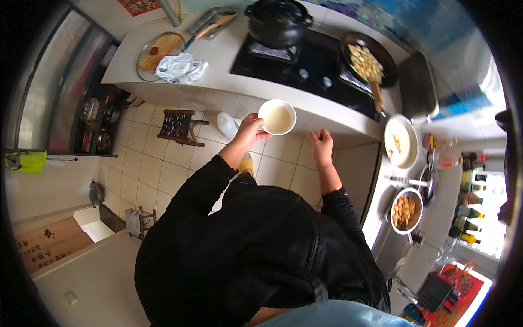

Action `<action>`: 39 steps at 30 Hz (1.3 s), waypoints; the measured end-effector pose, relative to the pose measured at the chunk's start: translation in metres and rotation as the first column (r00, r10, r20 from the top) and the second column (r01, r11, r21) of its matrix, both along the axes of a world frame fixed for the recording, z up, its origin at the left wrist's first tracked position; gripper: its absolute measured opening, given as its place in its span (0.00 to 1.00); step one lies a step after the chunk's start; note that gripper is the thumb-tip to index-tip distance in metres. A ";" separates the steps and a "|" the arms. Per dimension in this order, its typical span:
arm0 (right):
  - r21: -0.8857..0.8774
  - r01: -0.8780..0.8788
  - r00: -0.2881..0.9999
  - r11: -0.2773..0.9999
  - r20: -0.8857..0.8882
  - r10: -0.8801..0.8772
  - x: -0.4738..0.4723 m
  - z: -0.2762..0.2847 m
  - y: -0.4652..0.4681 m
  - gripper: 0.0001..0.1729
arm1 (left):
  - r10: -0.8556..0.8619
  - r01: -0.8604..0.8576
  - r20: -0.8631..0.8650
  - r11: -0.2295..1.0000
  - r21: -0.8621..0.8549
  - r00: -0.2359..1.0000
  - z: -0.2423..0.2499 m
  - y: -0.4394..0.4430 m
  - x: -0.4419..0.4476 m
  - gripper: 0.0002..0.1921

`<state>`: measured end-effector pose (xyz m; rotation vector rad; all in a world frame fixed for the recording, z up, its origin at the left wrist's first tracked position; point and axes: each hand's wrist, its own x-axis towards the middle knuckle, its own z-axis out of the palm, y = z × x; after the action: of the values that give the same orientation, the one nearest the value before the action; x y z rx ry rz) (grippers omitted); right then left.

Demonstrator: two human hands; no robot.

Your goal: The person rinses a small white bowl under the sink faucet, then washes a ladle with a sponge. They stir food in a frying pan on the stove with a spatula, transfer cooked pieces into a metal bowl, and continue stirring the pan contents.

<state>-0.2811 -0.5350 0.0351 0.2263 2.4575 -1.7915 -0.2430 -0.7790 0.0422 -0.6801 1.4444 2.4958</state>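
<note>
My left hand [250,131] holds a white bowl [277,117] by its rim and side, with a pale, cloudy content in it, above the tiled floor in front of the counter. To the right of the bowl, apart from it, my right hand [321,146] hangs in the air with its fingers curled; no object shows in it. Beyond the hands, a frying pan [367,61] with pale chopped food stands on the black cooktop [314,77], its wooden handle toward me. A lidded black pot [279,24] stands on the left burner.
On the right counter are a white basin [401,143] with pale content and a bowl of brown chunks [406,211]. A glass lid [161,55] and crumpled bag [181,68] lie on the left counter. On the floor are a folding stool [179,127] and a white plastic jug [227,124].
</note>
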 end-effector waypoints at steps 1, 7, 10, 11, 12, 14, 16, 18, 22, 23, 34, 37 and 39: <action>0.004 -0.053 0.994 0.999 -0.094 0.053 -0.016 -0.005 -0.027 0.25 | 0.061 -0.061 -0.005 0.997 -0.039 0.998 -0.009 -0.032 -0.015 0.20; 0.108 -0.151 0.980 0.983 -0.117 0.163 -0.062 -0.020 -0.176 0.23 | 0.249 -0.251 -0.052 0.968 -0.028 0.967 -0.064 -0.193 -0.110 0.25; 0.128 -0.200 0.974 0.971 -0.082 0.212 -0.075 -0.020 -0.213 0.20 | 0.422 -0.421 0.034 0.906 -0.033 0.906 -0.084 -0.234 -0.152 0.23; 0.149 -0.216 0.971 0.965 -0.067 0.228 -0.078 -0.020 -0.221 0.19 | 0.463 -0.461 0.079 0.886 -0.043 0.883 -0.088 -0.244 -0.162 0.23; 0.197 -0.268 0.960 0.943 -0.033 0.280 -0.080 -0.019 -0.227 0.16 | 0.448 -0.450 0.054 0.893 0.013 0.892 -0.092 -0.252 -0.170 0.22; 0.319 -0.346 0.936 0.882 0.062 0.345 -0.082 -0.017 -0.235 0.09 | 0.485 -0.496 0.122 0.865 0.081 0.866 -0.097 -0.261 -0.185 0.18; 0.124 -0.353 0.934 0.927 -0.017 0.357 -0.079 -0.016 -0.245 0.11 | 0.527 -0.557 0.207 0.820 0.129 0.824 -0.101 -0.267 -0.196 0.13; 0.080 -0.433 0.901 0.898 0.035 0.432 -0.076 -0.012 -0.248 0.30 | 0.527 -0.562 0.234 0.818 0.124 0.817 -0.105 -0.271 -0.203 0.13; 0.135 -0.522 0.853 0.842 0.089 0.514 -0.075 -0.004 -0.248 0.30 | 0.506 -0.553 0.295 0.827 0.101 0.811 -0.115 -0.275 -0.210 0.19; 0.103 -0.528 0.848 0.843 0.114 0.517 -0.076 -0.001 -0.246 0.30 | 0.503 -0.544 0.267 0.832 0.108 0.822 -0.119 -0.275 -0.210 0.20; -0.159 -0.479 0.826 0.863 0.253 0.504 -0.069 0.040 -0.192 0.26 | 0.368 -0.318 0.273 0.924 -0.212 0.889 -0.106 -0.266 -0.186 0.19; -0.254 -0.568 0.785 0.782 0.118 0.609 -0.041 0.058 -0.146 0.33 | -0.163 0.127 -0.121 0.958 -0.257 0.979 -0.051 -0.193 -0.121 0.30; -0.156 -0.628 0.704 0.762 0.302 0.642 -0.012 0.068 -0.114 0.36 | -0.633 0.596 -0.281 0.774 -0.214 0.721 -0.014 -0.142 -0.063 0.35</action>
<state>-0.2930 -0.6494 0.1035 -0.2780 1.9077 -1.3502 -0.3060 -0.9205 0.0279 0.2385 1.5831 2.0531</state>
